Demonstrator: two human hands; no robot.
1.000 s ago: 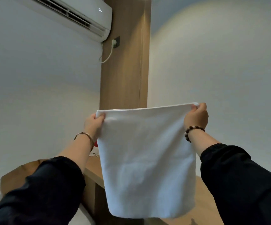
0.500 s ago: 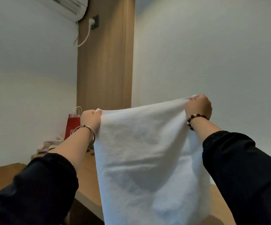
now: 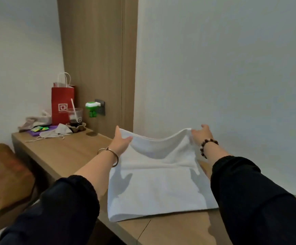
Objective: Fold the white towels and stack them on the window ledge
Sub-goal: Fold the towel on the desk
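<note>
A white towel (image 3: 161, 188) lies spread on the wooden window ledge (image 3: 64, 152), its near edge close to the ledge's front. The far edge is still raised and sags in the middle. My left hand (image 3: 121, 141) holds the far left corner between thumb and fingers. My right hand (image 3: 201, 134) holds the far right corner near the wall, with its fingers only loosely bent. Both arms wear dark sleeves and reach forward over the towel's sides.
At the ledge's far left end stand a red paper bag (image 3: 62, 105), a plastic cup with a straw (image 3: 74, 117), crumpled cloths (image 3: 55, 133) and a green plug-in device (image 3: 92, 108) on the wooden wall panel. A brown object (image 3: 3, 174) sits low on the left.
The towel was held up hanging in front of me. It has come down and now lies on the ledge, with only its far edge lifted. My view has tipped downward.
</note>
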